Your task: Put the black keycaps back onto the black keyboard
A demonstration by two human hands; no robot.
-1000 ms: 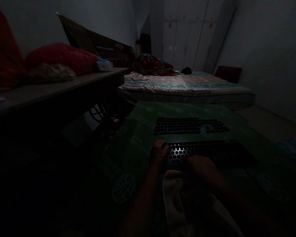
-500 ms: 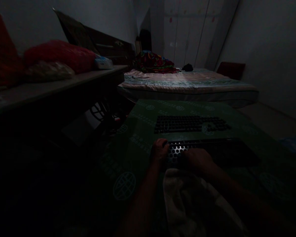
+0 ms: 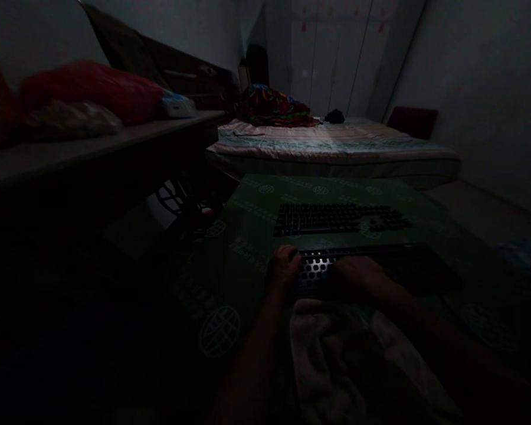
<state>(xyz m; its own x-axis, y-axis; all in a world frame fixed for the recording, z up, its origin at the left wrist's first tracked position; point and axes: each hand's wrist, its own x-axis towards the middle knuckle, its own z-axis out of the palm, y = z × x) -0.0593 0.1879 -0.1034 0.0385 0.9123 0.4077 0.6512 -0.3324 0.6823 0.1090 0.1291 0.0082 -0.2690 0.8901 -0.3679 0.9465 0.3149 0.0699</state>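
Observation:
The room is very dark. My left hand [image 3: 282,268] grips the left end of a long perforated dark panel [image 3: 358,268] that lies on a green printed mat [image 3: 230,260]. My right hand [image 3: 358,276] rests on top of the panel, fingers curled; whether it holds anything is lost in the dark. A pale cloth [image 3: 336,354] lies bunched between my forearms, just in front of the panel. Beyond the panel, a black keyboard [image 3: 336,218] sits flat on the mat.
A low bench [image 3: 92,147] on the left carries red bundles [image 3: 92,88] and a small box. A bed [image 3: 331,147] with a striped cover and a heap of colourful fabric [image 3: 269,106] stands behind the mat. Pale wardrobe doors fill the far wall.
My right hand has slid left and forward along the panel, closer to my left hand. The view has shifted slightly; the cloth shows more fully between my arms.

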